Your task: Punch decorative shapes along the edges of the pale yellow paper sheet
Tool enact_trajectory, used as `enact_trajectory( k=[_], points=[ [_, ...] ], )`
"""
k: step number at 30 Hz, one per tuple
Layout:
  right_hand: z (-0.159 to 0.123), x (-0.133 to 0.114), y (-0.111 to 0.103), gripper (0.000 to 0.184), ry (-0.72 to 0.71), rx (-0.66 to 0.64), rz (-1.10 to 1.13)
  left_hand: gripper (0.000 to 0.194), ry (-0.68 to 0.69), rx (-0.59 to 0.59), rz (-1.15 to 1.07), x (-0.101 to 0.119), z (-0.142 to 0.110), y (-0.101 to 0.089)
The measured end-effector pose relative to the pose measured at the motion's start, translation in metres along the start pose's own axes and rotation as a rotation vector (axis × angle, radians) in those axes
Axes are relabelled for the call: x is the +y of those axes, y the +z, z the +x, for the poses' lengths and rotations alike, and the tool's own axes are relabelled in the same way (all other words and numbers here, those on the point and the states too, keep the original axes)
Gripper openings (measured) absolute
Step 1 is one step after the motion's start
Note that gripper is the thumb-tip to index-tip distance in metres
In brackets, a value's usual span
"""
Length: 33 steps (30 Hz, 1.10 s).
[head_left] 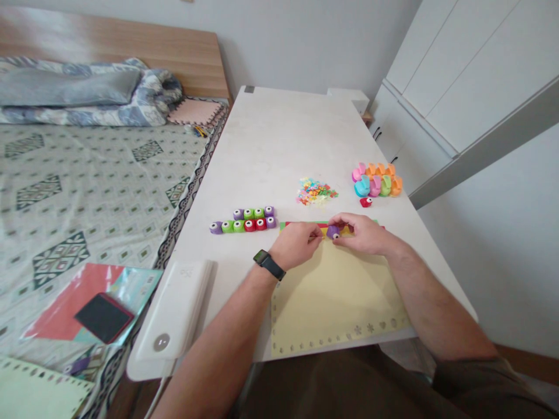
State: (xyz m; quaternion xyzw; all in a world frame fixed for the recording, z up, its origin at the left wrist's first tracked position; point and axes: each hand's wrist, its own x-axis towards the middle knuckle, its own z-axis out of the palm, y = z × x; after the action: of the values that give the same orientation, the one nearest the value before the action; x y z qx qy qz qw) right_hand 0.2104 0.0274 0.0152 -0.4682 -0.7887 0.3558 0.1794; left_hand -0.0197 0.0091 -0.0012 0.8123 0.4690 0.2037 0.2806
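Note:
A purple craft punch point(332, 232) is gripped between the thumb and fingers of my right hand point(364, 234), at the far edge of a pale yellow sheet of paper point(336, 291). Small shapes are cut along the sheet's left and near edges. My left hand point(299, 241), with a dark watch on its wrist, is closed with thumb and fingertips pinched at the same far edge, just left of the punch. Red, green and deeper yellow paper point(288, 224) shows behind the sheet, partly hidden by both hands.
Several small punches point(248, 225) stand in two rows at left. Colourful paper cut-outs point(317, 192) lie in a pile beyond my hands. Larger punches point(374, 186) and a red punch point(365, 202) stand at right. A white laminator-like device point(179, 302) occupies the table's near left, beside a bed point(109, 163).

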Motion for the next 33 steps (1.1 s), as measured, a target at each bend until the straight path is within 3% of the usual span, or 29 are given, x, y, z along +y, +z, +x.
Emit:
enact_trajectory(
  k=[21,27,33],
  points=[
    [-0.0036,-0.0016,-0.0008,0.044,-0.038,-0.069,-0.037,0.018,0.009,0.015,-0.006,-0.0008,0.0001,-0.0007],
    [-0.0014,-0.0024,-0.0022,0.040,-0.034,0.029,-0.049,0.018,-0.002,0.015,0.015,0.0011,-0.0002,-0.0030],
    [0.0003,-0.0018,-0.0001,0.037,-0.034,0.038,-0.056,0.018,0.000,0.012,0.012,0.0012,-0.0004,-0.0031]
  ],
)
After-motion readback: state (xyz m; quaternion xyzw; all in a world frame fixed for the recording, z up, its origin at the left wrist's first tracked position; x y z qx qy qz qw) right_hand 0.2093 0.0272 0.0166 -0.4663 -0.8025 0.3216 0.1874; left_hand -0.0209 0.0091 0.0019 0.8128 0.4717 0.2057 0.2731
